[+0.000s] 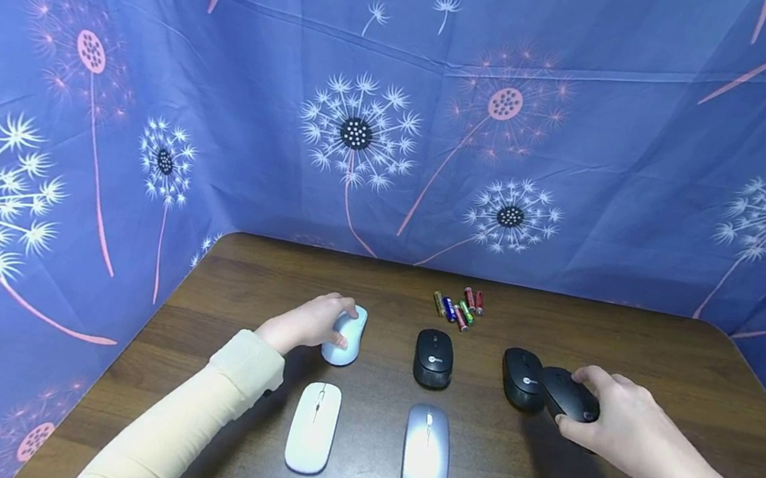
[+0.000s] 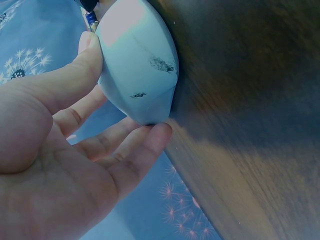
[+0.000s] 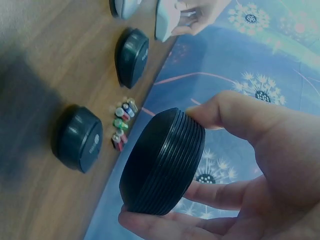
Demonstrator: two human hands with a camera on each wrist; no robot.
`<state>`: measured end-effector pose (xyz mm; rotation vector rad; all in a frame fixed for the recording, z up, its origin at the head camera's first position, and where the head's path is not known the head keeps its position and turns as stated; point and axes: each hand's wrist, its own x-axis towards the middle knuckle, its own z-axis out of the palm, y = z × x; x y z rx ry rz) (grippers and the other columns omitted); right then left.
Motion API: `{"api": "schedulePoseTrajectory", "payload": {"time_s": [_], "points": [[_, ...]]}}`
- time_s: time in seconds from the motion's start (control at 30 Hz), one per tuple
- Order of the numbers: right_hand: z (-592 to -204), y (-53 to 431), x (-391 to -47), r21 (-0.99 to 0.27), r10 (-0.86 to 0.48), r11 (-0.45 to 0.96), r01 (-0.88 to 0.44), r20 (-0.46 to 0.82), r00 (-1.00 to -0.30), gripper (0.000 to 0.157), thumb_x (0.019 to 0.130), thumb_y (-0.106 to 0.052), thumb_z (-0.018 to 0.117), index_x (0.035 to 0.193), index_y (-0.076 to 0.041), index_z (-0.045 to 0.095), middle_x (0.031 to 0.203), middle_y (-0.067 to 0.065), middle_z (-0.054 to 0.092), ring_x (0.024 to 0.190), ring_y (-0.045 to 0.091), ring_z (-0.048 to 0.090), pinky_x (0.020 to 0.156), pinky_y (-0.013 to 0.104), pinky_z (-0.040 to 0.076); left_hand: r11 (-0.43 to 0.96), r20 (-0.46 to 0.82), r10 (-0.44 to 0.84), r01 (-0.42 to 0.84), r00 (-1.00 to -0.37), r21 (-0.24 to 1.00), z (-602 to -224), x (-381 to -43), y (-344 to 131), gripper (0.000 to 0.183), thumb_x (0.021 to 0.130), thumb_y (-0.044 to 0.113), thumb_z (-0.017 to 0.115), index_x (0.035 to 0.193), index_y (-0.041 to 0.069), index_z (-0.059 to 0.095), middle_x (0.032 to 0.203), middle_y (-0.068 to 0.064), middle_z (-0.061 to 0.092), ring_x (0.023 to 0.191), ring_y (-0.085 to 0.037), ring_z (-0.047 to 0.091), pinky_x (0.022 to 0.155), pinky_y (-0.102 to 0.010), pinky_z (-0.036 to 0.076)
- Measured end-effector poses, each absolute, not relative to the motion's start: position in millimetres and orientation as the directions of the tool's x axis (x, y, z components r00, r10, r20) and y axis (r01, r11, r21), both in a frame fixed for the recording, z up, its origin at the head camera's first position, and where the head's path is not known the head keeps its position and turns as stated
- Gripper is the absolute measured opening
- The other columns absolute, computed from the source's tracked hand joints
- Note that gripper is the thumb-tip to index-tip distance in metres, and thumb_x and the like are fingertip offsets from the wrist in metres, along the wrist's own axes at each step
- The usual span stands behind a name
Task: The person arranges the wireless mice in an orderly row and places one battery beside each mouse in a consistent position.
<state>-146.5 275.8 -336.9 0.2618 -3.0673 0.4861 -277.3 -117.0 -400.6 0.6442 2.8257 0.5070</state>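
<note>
My left hand (image 1: 318,321) grips a pale blue computer mouse (image 1: 345,338) by its sides at the left of the table; dark smudges mark the end of that mouse (image 2: 140,65) in the left wrist view. On the right, my right hand (image 1: 616,413) holds a black mouse (image 1: 566,394) between thumb and fingers. Ridged sides show on this held black mouse (image 3: 165,165) in the right wrist view. Just left of it sits another black mouse (image 1: 523,378) with a small white logo, overlapped by the held one in the head view.
A third black mouse (image 1: 434,358) stands mid-table. Nearer me lie a white mouse (image 1: 312,428) and a silver-grey mouse (image 1: 427,453). Several small coloured batteries (image 1: 460,309) are grouped near the back edge. A blue dandelion-print cloth (image 1: 387,214) hangs behind the brown wooden table (image 1: 256,269).
</note>
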Motion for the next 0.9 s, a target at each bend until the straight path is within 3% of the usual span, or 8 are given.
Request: {"api": "schedulePoseTrajectory", "payload": {"time_s": [0.53, 0.9], "points": [[-361, 267, -129, -0.338, -0.155, 0.929, -0.15, 0.013, -0.988, 0.054, 0.069, -0.03, 0.077, 0.111, -0.003, 0.058, 0.083, 0.005, 0.057, 0.066, 0.015, 0.049, 0.054, 0.03, 0.038, 0.852, -0.118, 0.443, 0.377, -0.889, 0.364, -402, -278, -117, 0.048, 0.078, 0.018, 0.076, 0.121, 0.008, 0.059, 0.128, -0.015, 0.055, 0.122, -0.029, 0.049, 0.101, -0.039, 0.042], [-377, 266, -128, -0.352, -0.147, 0.928, -0.125, -0.038, -0.988, 0.059, 0.068, -0.032, 0.078, 0.114, -0.002, 0.057, 0.088, 0.009, 0.059, 0.069, 0.016, 0.051, 0.054, 0.031, 0.04, 0.849, -0.114, 0.447, 0.381, -0.887, 0.367, -402, -278, -118, 0.047, 0.078, 0.017, 0.076, 0.121, 0.007, 0.059, 0.129, -0.015, 0.054, 0.121, -0.029, 0.049, 0.1, -0.04, 0.042]]}}
